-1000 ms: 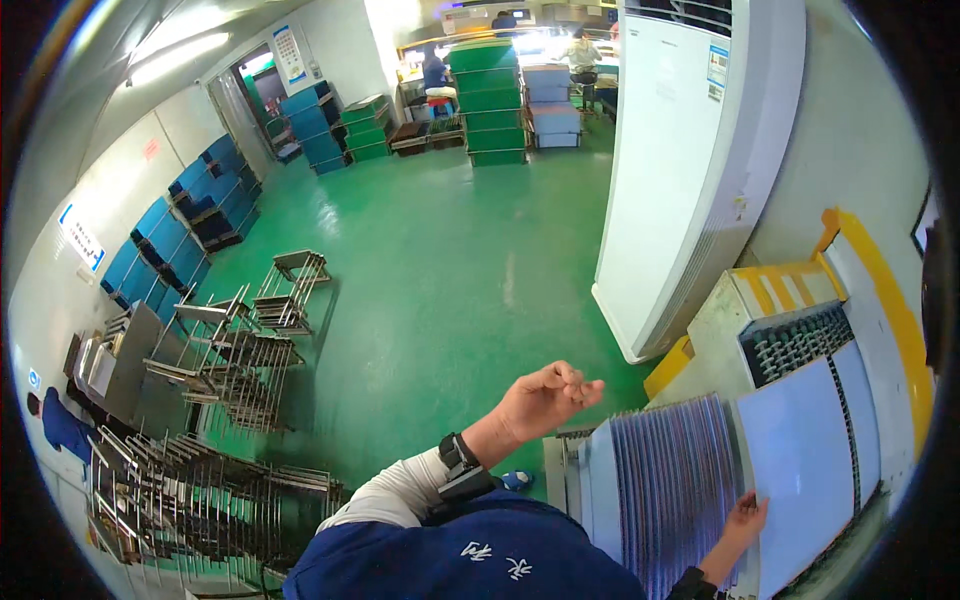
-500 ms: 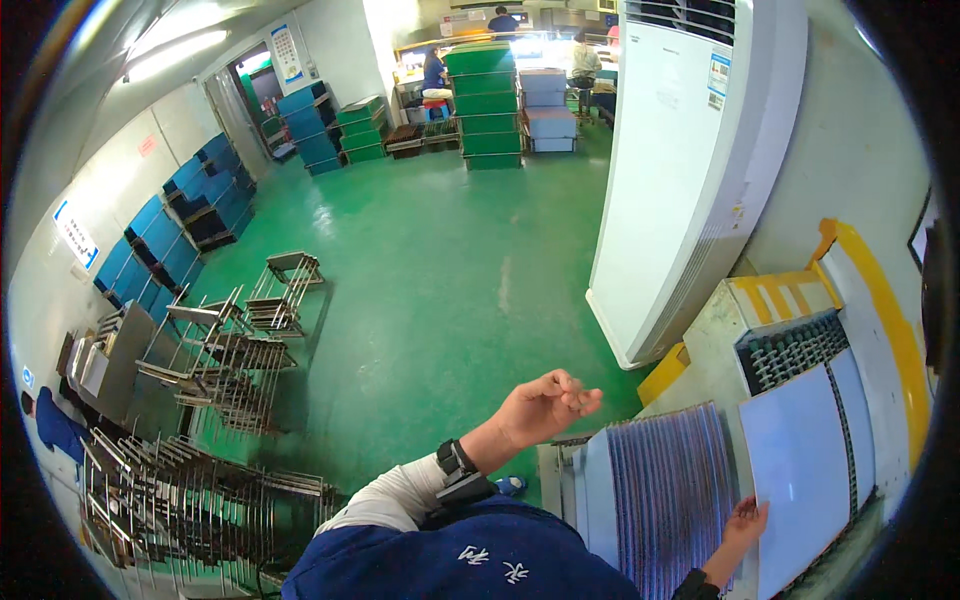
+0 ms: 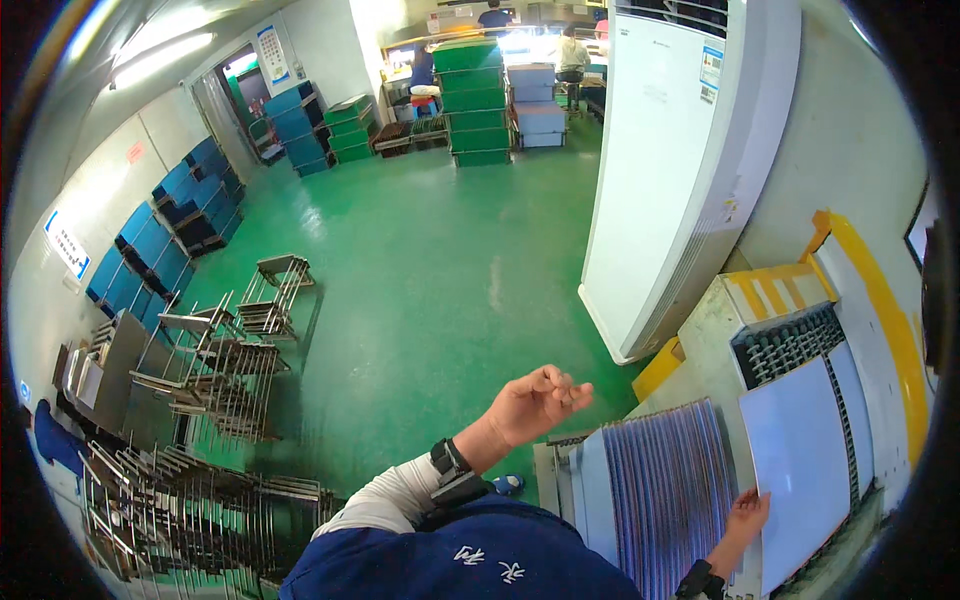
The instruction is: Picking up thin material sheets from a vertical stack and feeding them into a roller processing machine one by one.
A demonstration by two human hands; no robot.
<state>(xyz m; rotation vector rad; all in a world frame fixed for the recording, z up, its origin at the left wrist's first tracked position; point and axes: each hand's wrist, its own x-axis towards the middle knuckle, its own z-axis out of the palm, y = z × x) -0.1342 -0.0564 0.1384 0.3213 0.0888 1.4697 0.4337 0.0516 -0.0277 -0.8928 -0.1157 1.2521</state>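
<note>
Head view: left hand [image 3: 540,403] held above green floor [image 3: 420,330], fingers half-curled, full closure can't be told. Pale-blue panel [image 3: 798,455] laid on roller conveyor [image 3: 790,345], its left edge touched by right hand [image 3: 746,517]; whether gripped can't be told. Similar panels [image 3: 665,490] racked alongside.

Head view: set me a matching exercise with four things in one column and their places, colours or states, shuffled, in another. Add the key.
Column one
1. Left hand
2. Air conditioner
3. Right hand
4. Row of thin panels

Column two
A. At the edge of a large pale panel
B. Packed closely, side by side
C. Tall and white
D. Raised, seen against the green floor

Right pairs: 1-D, 2-C, 3-A, 4-B
</note>
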